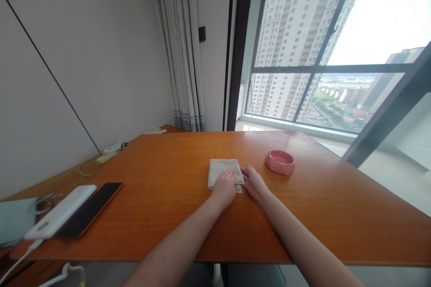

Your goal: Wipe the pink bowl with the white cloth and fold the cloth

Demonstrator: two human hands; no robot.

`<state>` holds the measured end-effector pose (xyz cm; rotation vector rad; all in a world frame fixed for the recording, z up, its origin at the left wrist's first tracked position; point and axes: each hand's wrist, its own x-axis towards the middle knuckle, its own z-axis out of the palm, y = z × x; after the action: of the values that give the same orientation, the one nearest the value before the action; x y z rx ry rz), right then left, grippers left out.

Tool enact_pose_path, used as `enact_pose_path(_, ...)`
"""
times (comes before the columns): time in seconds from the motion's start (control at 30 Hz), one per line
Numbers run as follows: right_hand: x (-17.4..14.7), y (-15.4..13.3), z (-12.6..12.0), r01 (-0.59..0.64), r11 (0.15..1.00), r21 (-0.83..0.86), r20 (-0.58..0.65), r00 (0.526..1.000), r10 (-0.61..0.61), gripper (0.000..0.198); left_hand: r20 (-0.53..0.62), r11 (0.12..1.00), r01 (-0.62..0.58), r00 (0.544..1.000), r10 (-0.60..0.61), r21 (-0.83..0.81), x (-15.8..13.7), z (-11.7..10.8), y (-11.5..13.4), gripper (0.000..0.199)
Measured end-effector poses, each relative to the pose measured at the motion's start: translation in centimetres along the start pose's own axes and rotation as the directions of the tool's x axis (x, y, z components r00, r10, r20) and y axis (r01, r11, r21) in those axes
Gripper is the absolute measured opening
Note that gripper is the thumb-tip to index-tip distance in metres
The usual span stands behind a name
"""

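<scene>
A folded light beige cloth (pixel 217 169) lies on the wooden table in front of me, with a small flap showing at its lower right. My left hand (pixel 226 184) rests on top of the cloth, palm down, its fingers stretched out over the fabric. At the right edge of the cloth is my right hand (pixel 253 182), its fingers bent and closed on the fabric's edge; the thumb is partly hidden. To the right of that hand stands a pink ashtray-like dish (pixel 280 162).
On the left side of the brown table (pixel 161 188) lie a white power bank (pixel 63 210) with a cable and a black phone (pixel 90 210). A power strip (pixel 114 147) sits by the wall. Beyond the table are a curtain (pixel 182 49) and a large window (pixel 313 69).
</scene>
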<state>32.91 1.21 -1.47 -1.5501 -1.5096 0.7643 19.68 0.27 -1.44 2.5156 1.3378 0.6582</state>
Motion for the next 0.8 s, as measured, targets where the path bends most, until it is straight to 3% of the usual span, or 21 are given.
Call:
enact_pose_path(0.1, 0.0, 0.0, -0.1, -0.171, 0.933, 0.318, 0.063, 0.985, 0.159, 0.053, 0.016, 0.999, -0.031, 0.999, 0.03, 0.025, -0.6, -0.1, 0.0, 0.049)
enact_pose_path(0.17, 0.1, 0.1, 0.0, -0.179, 0.914, 0.365, 0.054, 0.984, 0.171, 0.055, 0.0, 0.999, -0.049, 0.999, 0.049, 0.022, -1.0, -0.3, 0.2, 0.049)
enact_pose_path(0.27, 0.4, 0.6, 0.0, -0.115, 0.967, 0.227, -0.056, 0.99, 0.131, 0.057, 0.034, 0.998, -0.07, 0.997, 0.07, 0.001, -1.4, -0.9, 0.6, 0.049)
enact_pose_path(0.4, 0.5, 1.1, -0.3, 0.038, 0.991, -0.129, -0.14, 0.988, -0.057, 0.06, 0.082, 0.993, -0.105, 0.991, 0.109, -0.049, -1.5, -2.5, 0.1, 0.053)
enact_pose_path(0.47, 0.2, 0.9, -0.5, 0.056, 0.948, -0.313, -0.092, 0.992, -0.089, 0.058, 0.039, 0.998, -0.04, 0.998, 0.042, -0.044, -1.3, -3.4, -1.0, 0.05)
enact_pose_path(0.57, -0.3, 0.1, -0.6, 0.028, 0.848, -0.529, -0.016, 0.999, -0.042, 0.052, 0.032, 0.99, 0.144, 0.989, -0.144, 0.017, -1.1, -4.0, -3.2, 0.055)
enact_pose_path(0.63, -0.6, -0.4, -0.6, 0.04, 0.824, -0.565, 0.043, 0.999, -0.019, 0.05, 0.117, 0.971, 0.229, 0.965, -0.236, 0.069, -1.1, -3.8, -4.4, 0.062)
enact_pose_path(0.8, -0.9, -0.4, -0.4, 0.084, 0.905, -0.418, 0.122, 0.992, -0.036, 0.064, 0.225, 0.951, 0.288, 0.925, -0.307, 0.111, -1.2, -3.0, -5.0, 0.072)
